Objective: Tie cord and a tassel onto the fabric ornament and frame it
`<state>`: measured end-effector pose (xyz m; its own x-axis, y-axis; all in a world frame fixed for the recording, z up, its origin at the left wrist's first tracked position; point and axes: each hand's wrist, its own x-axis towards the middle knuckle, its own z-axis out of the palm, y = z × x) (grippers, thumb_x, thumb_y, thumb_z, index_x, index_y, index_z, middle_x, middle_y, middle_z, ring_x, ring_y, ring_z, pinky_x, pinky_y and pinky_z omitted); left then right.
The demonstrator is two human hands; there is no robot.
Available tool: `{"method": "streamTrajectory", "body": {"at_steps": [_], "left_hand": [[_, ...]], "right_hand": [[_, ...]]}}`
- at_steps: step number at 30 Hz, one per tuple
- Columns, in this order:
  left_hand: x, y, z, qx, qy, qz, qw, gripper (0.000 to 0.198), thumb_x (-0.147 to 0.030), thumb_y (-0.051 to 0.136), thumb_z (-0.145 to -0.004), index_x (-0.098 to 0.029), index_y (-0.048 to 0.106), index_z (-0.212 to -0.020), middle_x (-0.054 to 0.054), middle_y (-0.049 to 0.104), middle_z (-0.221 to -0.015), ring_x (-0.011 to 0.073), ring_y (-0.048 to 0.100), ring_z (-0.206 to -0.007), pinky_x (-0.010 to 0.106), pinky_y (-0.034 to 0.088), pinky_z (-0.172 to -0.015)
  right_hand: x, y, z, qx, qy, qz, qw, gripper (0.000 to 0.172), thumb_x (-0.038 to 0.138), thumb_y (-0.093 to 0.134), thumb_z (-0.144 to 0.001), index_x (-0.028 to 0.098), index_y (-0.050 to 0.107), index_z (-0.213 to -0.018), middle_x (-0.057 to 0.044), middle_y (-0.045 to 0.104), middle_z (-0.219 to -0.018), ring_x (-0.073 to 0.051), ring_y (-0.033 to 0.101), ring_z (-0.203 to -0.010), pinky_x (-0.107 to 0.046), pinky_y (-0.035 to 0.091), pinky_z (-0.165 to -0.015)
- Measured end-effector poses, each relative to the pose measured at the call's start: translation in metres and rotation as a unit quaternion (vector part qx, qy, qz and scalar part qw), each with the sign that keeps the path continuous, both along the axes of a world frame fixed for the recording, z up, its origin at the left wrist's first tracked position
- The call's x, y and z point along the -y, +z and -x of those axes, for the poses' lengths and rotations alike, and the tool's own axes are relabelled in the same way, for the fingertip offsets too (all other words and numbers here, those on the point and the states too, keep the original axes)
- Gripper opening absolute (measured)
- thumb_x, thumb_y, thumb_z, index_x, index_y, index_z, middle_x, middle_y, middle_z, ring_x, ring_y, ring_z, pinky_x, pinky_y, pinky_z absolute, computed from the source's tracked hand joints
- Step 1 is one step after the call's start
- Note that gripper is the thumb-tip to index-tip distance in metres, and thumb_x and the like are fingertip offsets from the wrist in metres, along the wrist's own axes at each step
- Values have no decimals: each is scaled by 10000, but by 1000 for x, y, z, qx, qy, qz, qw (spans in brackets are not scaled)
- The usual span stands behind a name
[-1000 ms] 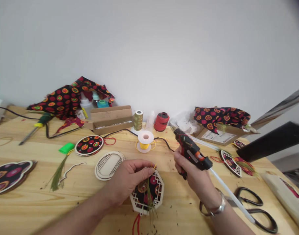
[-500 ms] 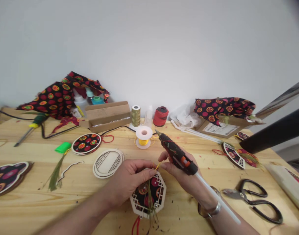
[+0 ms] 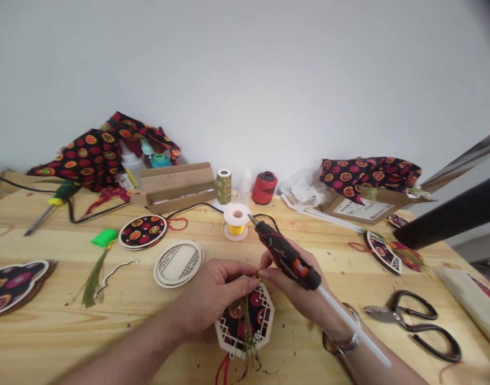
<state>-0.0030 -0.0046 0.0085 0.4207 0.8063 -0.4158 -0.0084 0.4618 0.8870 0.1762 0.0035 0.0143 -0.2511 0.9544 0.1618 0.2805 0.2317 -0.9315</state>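
Near the surface's (image 3: 48,331) front edge, the left hand (image 3: 216,289) pinches a yellow cord (image 3: 258,275) atop a hexagonal ornament (image 3: 245,321), apparently steadying it, while the right hand (image 3: 299,291), wrapped around a glue gun (image 3: 287,254), aims its nozzle safely away.

The glue gun (image 3: 287,254) is black, its trigger orange. The hexagonal ornament (image 3: 260,318) is black with red-orange circles.
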Motion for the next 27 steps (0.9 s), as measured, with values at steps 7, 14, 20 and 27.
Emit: {"method": "streamTrajectory", "body": {"at_steps": [7,14,20,27], "left_hand": [[0,-2,1,3,-27,-6,1000,172,-308,647,-765,-205,725,-878,-32,705,-657,102,611,-531,184,461,-519],[1,-6,2,-7,-41,-10,999,198,-335,643,-763,-200,723,-885,-23,702,-679,120,610,-564,205,463,-546],[0,-7,2,-6,-51,-11,999,195,-330,634,-772,-200,722,-887,-29,690,-663,110,593,-557,197,451,-542],[0,-5,2,-38,-64,-39,996,198,-334,606,-792,-202,723,-882,-20,697,-697,122,604,-607,190,443,-556]], "right_hand": [[3,-1,3,-13,9,-11,1000,100,133,628,-734,190,575,-795,12,605,-764,-124,557,-678,-221,451,-613],[4,-2,4,-1,3,2,1000,116,166,655,-723,185,566,-795,6,610,-748,-124,547,-657,-218,445,-592],[5,-3,4,2,17,-7,1000,114,138,634,-731,186,560,-803,9,602,-739,-123,546,-660,-219,444,-597],[5,-2,4,-8,19,7,1000,128,145,649,-720,179,553,-797,3,605,-745,-128,556,-665,-230,452,-611]]}}
